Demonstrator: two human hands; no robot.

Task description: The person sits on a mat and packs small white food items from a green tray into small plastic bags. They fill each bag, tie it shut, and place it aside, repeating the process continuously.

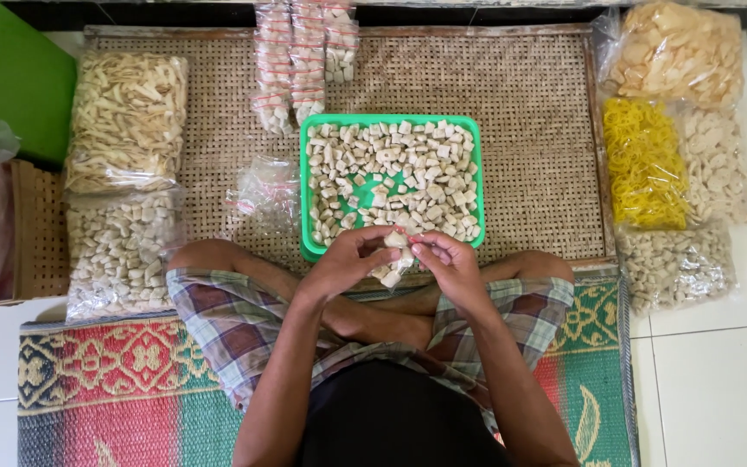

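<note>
The left hand (347, 259) and right hand (447, 259) meet at the 6 o'clock rim of the green tray (306, 186), fingers of both pinched around a small clear packet (393, 266) of pale cracker pieces held between them. The tray is filled with loose pieces and sits on a woven mat (529, 104). Empty clear bags (263, 192) lie at its 9 o'clock. Filled packets (304, 52) lie at 12 o'clock, a yellow bag (646, 164) at 3 o'clock.
</note>
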